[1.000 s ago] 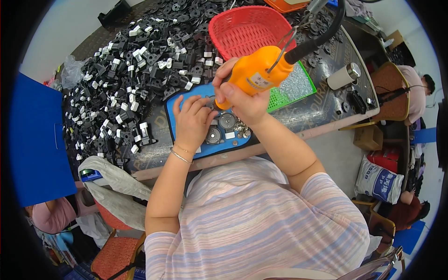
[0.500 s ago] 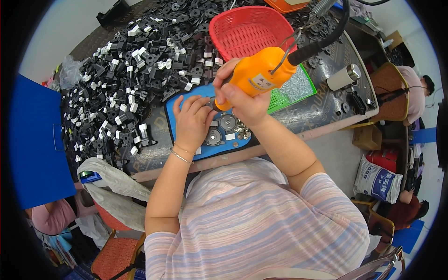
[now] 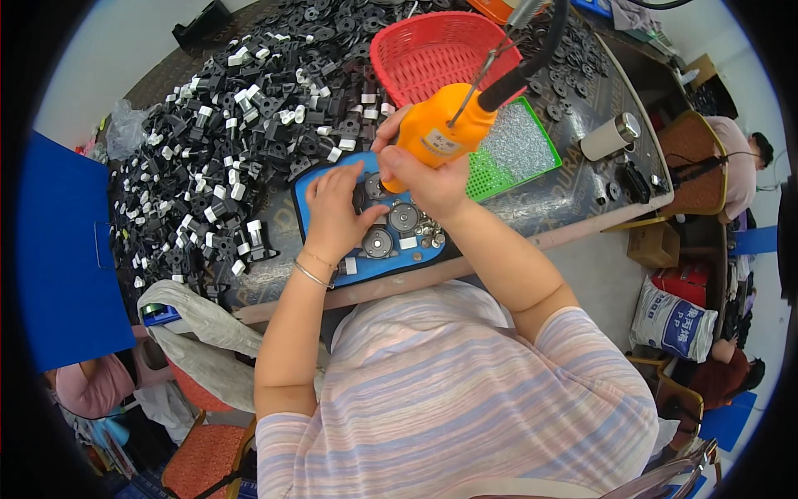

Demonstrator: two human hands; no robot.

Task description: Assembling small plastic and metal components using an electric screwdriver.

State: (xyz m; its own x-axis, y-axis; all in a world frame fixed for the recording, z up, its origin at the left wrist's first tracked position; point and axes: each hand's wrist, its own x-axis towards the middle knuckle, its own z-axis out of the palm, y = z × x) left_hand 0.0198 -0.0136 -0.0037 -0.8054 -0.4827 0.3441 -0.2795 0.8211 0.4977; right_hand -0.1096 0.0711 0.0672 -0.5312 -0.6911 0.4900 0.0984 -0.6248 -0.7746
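The orange power driver (image 3: 445, 125) sits inside the curled fingers of the right hand (image 3: 431, 185), its nose pointing down beside a dark round part (image 3: 376, 186) near the far edge of the blue mat (image 3: 389, 266); whether the tip touches that part cannot be told. The left hand (image 3: 334, 209) lies over the mat's left side, thumb spread away from the other fingers, which stay nearly together; a dark piece shows in the gap, and I cannot tell whether the fingertips touch it. Two more round parts, a white block (image 3: 407, 243) and small metal pieces (image 3: 431, 234) lie toward the mat's near right corner. On the dark table (image 3: 532, 218), a heap of black and white parts (image 3: 233, 141) covers the left side, a red basket (image 3: 416, 79) stands beyond the mat, and a green tray (image 3: 482, 179) of small silvery bits lies to its right. A white tumbler (image 3: 605, 138) lies on its side or stands tilted in view near the table's right edge. Past that edge are a seated person in pink (image 3: 735, 158), a cardboard box (image 3: 654, 245) and a white sack (image 3: 675, 320). Both forearms reach up over the near edge, the right slanting inward, the left wrist wearing bracelets (image 3: 314, 273)
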